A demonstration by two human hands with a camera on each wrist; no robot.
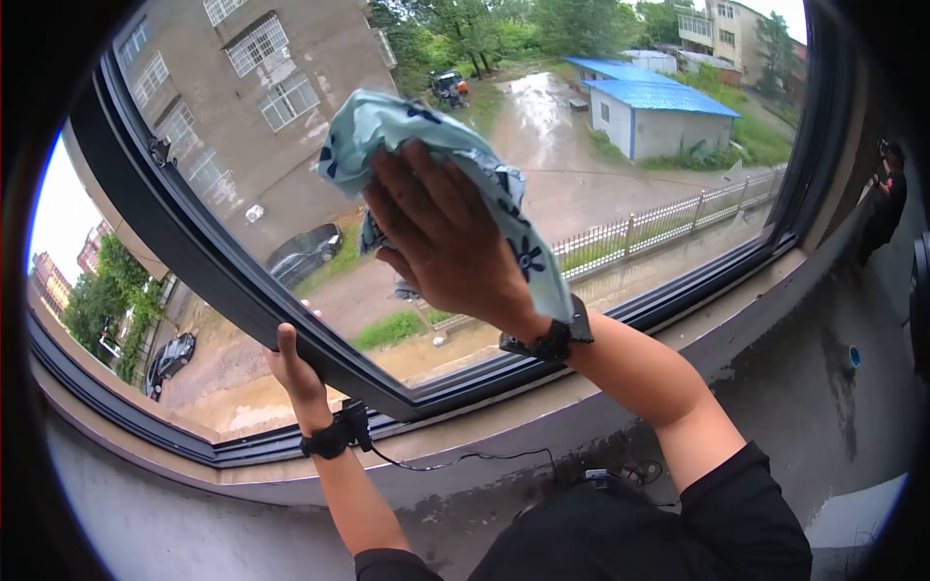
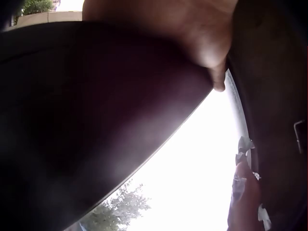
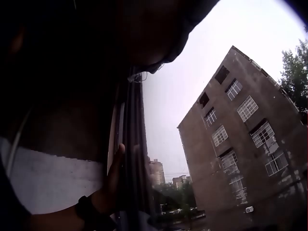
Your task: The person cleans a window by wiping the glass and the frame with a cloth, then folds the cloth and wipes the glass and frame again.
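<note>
A light-blue cloth with dark flower prints (image 1: 363, 131) is bunched against the pane of a dark-framed window. My right hand (image 1: 441, 228) presses it to the glass, fingers extended over the cloth, and one corner of it hangs down past the wrist. Lower left, my left hand (image 1: 298, 378) grips the side of the window frame (image 1: 228, 276), thumb up along the near face and the other fingers mostly hidden behind it. In the left wrist view the left hand (image 2: 192, 33) lies across the frame's dark edge.
The window sash stands at an angle to its track, leaving an opening at left. A sill (image 1: 668, 339) runs below. A thin cable (image 1: 465, 455) trails from the left wrist strap. Another person (image 1: 883, 198) stands by the wall at far right. Buildings and a fence (image 1: 668, 218) are outside.
</note>
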